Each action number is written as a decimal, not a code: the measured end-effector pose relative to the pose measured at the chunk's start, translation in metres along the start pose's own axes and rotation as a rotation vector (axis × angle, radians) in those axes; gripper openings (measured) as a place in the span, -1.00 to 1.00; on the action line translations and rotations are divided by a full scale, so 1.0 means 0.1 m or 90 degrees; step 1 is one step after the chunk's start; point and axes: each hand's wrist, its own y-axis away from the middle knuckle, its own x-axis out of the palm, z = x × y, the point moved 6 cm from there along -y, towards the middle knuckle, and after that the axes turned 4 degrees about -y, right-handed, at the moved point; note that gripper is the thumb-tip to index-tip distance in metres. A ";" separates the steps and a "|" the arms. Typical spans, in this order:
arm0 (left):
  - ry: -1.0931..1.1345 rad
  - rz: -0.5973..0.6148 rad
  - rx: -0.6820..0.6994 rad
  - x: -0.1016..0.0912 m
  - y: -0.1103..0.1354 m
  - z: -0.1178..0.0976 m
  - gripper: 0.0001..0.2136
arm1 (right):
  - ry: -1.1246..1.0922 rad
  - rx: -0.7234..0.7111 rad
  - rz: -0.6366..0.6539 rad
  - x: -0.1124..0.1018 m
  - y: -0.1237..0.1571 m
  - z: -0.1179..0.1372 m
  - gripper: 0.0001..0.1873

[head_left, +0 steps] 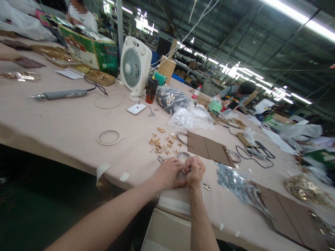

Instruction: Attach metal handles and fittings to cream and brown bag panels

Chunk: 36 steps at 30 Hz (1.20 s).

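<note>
At the table's front edge, my left hand (170, 173) and my right hand (195, 170) meet with fingers bent and closed. What they pinch is hidden by the fingers. Under them lies a pale flat piece (174, 200). A curved, clear-wrapped handle (184, 154) shows just beyond my fingers. One metal buckle (160, 159) is left of my left hand, and another metal buckle (206, 186) is right of my right wrist. Small gold fittings (159, 144) are scattered ahead. Beyond my right hand lies a brown bag panel (206, 146) with wrapped handles.
Grey metal pieces (230, 179) and more brown panels (285, 209) lie on the right. Farther back stand a fan (133, 66), a dark cup (151, 90) and a phone (136, 108). A corded grey tool (62, 94) and a tape roll (108, 137) are left. Other people sit farther off.
</note>
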 end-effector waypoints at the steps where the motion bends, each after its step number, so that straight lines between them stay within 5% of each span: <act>1: 0.002 -0.001 0.001 0.00 0.00 0.00 -0.70 | 0.020 0.030 0.006 -0.02 0.02 -0.08 -0.53; 4: 0.007 -0.011 0.006 -0.01 0.01 -0.01 -0.69 | 0.037 0.060 0.020 -0.06 0.02 -0.14 -0.53; 10: 0.003 -0.004 -0.001 0.00 0.00 0.00 -0.63 | -0.042 -0.057 0.001 -0.05 -0.03 0.14 -0.57; 15: 0.018 0.005 0.002 -0.02 0.00 -0.02 -0.68 | 0.043 0.084 -0.002 -0.11 0.08 -0.20 -0.52; 23: 0.071 -0.013 0.012 -0.01 0.00 0.03 -0.37 | -0.208 0.000 -0.254 -0.65 0.29 -0.12 -0.59; 27: 0.161 -0.043 0.020 -0.04 0.03 0.08 -0.25 | -0.234 0.011 -0.296 -0.74 0.35 -0.16 -0.58; 36: 0.557 -0.050 -0.240 -0.03 0.22 0.52 -0.56 | -0.203 0.008 -0.296 -0.72 0.33 -0.17 -0.57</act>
